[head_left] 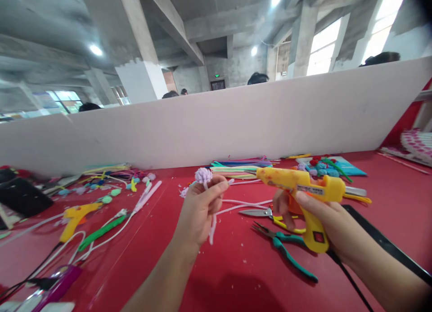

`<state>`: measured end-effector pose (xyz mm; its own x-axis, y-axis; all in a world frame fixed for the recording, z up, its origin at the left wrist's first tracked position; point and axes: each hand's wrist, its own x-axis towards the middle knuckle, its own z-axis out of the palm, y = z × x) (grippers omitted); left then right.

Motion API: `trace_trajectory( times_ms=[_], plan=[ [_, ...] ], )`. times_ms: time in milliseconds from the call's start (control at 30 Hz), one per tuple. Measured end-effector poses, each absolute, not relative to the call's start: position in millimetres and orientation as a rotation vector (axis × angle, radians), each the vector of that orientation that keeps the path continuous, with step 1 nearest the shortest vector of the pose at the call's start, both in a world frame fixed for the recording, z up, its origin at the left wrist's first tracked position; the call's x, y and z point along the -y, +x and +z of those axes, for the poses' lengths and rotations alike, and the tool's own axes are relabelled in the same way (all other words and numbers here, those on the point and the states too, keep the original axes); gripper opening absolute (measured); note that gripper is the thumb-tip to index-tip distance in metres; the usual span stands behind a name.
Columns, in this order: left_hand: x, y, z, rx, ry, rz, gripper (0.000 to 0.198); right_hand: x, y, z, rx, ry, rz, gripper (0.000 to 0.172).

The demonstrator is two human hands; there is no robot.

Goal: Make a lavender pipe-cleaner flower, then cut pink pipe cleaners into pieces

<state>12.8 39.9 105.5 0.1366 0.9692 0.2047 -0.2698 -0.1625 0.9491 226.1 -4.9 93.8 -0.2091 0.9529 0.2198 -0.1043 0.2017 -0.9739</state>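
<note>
Pinched between the thumb and fingers of my left hand [204, 202] is a lilac pipe-cleaner flower [203, 175], its fluffy head upright above the fingertips. A lilac stem hangs below that hand, partly hidden by it. My right hand [326, 215] is wrapped round the handle of a yellow hot glue gun [293, 179], whose nozzle points left toward the flower, with a gap between them. Under the glue gun lie scissors [258, 212] with yellow handles and open green-handled pliers [281, 244]. Lilac pipe cleaners [245, 205] lie loose between my hands.
A pale partition [216, 127] closes off the red table's [151, 258] back. Pipe cleaner bundles [241, 166] lie along it. Coloured pompoms [324, 168] sit back right. At left are a second yellow glue gun [77, 217], white cables, and a purple power strip [57, 287].
</note>
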Motion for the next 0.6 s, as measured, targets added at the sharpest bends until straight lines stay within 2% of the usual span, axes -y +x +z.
trace_trajectory(
  times_ms=[167, 233, 400, 500, 600],
  plan=[
    [-44.8, 3.1, 110.6, -1.293, 1.744, 1.715, 0.008, 4.5, 212.0, 73.8, 1.780, -1.213, 0.900, 0.013],
    [-44.8, 2.4, 110.3, -1.287, 1.789, 1.727, 0.008, 5.7, 200.4, 58.8, 2.029, -1.268, 0.788, 0.021],
    [-46.1, 8.9, 103.0, -0.943, 1.402, 1.356, 0.008, 6.2, 172.8, 13.4, 2.480, -1.393, 0.653, 0.032],
    [-43.8, 16.3, 100.4, -0.714, 1.117, 1.106, 0.007, 2.4, 170.9, 5.1, 2.496, -1.406, 0.657, 0.028],
    [-36.6, 25.4, 98.1, -0.558, 0.936, 0.929, 0.013, -1.9, 180.8, 23.8, 2.295, -1.237, 0.670, 0.020]
  ],
)
